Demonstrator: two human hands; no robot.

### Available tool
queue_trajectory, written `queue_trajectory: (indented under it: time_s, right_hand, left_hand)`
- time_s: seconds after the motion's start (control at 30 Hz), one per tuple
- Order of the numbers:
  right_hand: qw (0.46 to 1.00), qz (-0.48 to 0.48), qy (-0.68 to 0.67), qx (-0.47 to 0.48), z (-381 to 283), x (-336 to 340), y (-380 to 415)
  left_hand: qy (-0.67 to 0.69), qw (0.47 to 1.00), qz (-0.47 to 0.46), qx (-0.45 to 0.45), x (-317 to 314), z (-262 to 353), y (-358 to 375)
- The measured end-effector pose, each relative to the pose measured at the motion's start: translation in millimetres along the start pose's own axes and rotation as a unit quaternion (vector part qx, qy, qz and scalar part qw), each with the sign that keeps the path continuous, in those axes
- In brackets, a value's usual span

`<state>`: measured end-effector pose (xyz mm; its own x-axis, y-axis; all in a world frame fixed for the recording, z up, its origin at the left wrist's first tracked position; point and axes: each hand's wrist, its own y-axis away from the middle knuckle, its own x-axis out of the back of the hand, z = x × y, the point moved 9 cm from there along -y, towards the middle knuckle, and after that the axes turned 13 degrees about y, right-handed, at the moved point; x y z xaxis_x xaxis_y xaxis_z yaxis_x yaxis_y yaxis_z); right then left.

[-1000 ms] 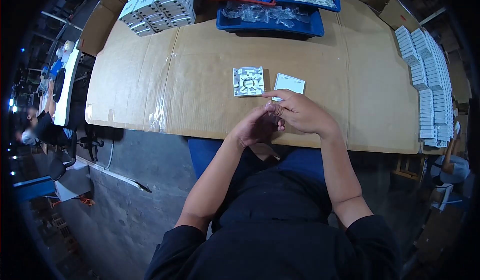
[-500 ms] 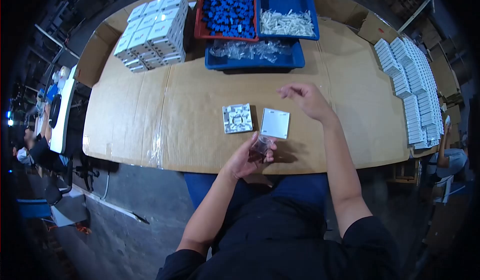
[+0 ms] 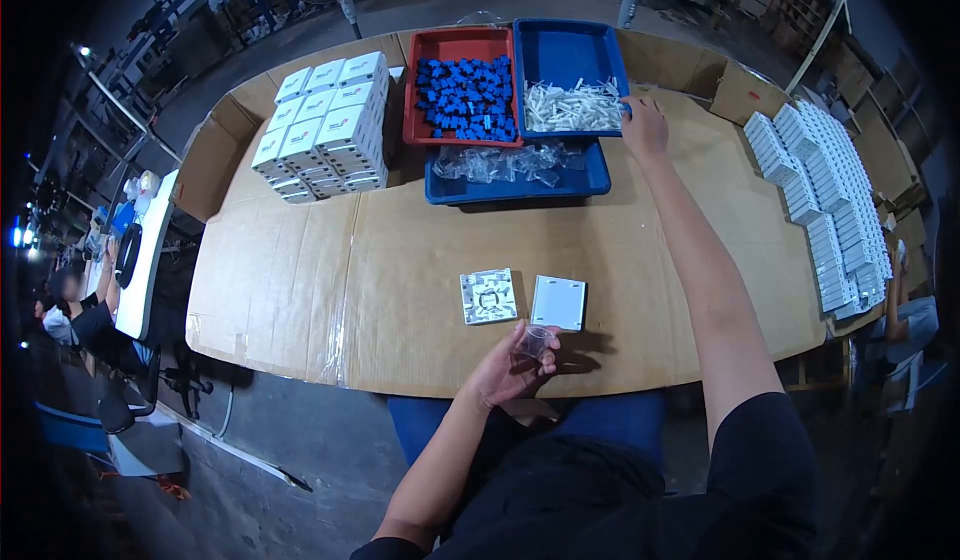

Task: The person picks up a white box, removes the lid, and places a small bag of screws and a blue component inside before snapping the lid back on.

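My left hand (image 3: 508, 372) is closed around a small clear plastic bag (image 3: 537, 340), just in front of two white square pieces. One is a frame-like white plate (image 3: 488, 297) with a moulded pattern and a round centre. Beside it on the right lies a smooth flat white panel (image 3: 559, 303). My right hand (image 3: 645, 126) is stretched out to the right rim of the upper blue tray (image 3: 567, 43), near its many small white plastic pieces (image 3: 572, 108). Its fingers look bent at the rim, but the fingertips are hard to make out.
A red tray (image 3: 409, 90) of small blue parts stands left of the upper blue tray. A lower blue tray (image 3: 470, 198) holds clear plastic bags. White boxes (image 3: 325, 125) are stacked left; rows of white pieces (image 3: 822, 210) line the right edge. Other people sit at both sides.
My right hand has moved away from above the white panel, forward to the blue tray's right rim. My left hand still holds the plastic bag. The view has tilted up.
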<state>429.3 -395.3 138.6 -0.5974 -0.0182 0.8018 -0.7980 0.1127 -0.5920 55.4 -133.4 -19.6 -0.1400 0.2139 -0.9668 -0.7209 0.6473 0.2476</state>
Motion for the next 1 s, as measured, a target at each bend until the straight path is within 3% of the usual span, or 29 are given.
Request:
queue_trajectory:
  time_s: [0.13,0.23,0.33,0.43,0.47,0.53,0.63,0.73,0.87,1.0]
  right_hand:
    - [0.995,0.050,0.027,0.080,-8.4,-6.8,-15.9]
    - [0.994,0.051,0.046,0.089,-8.6,-14.1,-18.6]
    - [0.997,-0.007,0.031,0.064,-1.1,-26.3,-24.5]
    - [0.998,0.060,-0.013,0.024,9.2,-13.6,-18.6]
    - [0.989,0.044,-0.142,-0.027,20.1,-15.9,-19.1]
    - [0.913,0.013,-0.388,-0.126,36.0,-19.6,-18.4]
    - [0.696,-0.063,-0.677,-0.230,28.9,2.9,19.2]
    - [0.605,-0.095,-0.762,-0.211,19.0,37.8,57.4]
    - [0.761,-0.131,-0.609,-0.180,21.8,67.6,129.5]
    - [0.747,-0.271,-0.583,-0.170,-4.6,62.7,235.1]
  left_hand:
    - [-0.031,0.999,0.011,0.007,-1.1,0.3,-0.5]
    - [-0.023,1.000,-0.007,0.006,-0.5,-0.3,-1.5]
    - [0.014,1.000,-0.016,0.020,0.2,-3.1,-4.0]
    - [0.008,1.000,-0.005,0.006,-3.7,-0.2,-1.5]
    - [0.008,1.000,0.004,0.003,-0.9,0.2,-0.9]
    - [0.006,1.000,0.018,-0.001,4.9,-0.2,-0.8]
    - [-0.035,0.998,0.057,-0.013,13.8,2.4,1.0]
    - [-0.024,0.999,0.027,-0.018,7.8,2.2,-2.1]
    - [0.049,0.996,0.077,-0.007,7.8,-0.1,-1.4]
    - [-0.021,0.999,0.037,-0.019,6.5,2.7,-2.5]
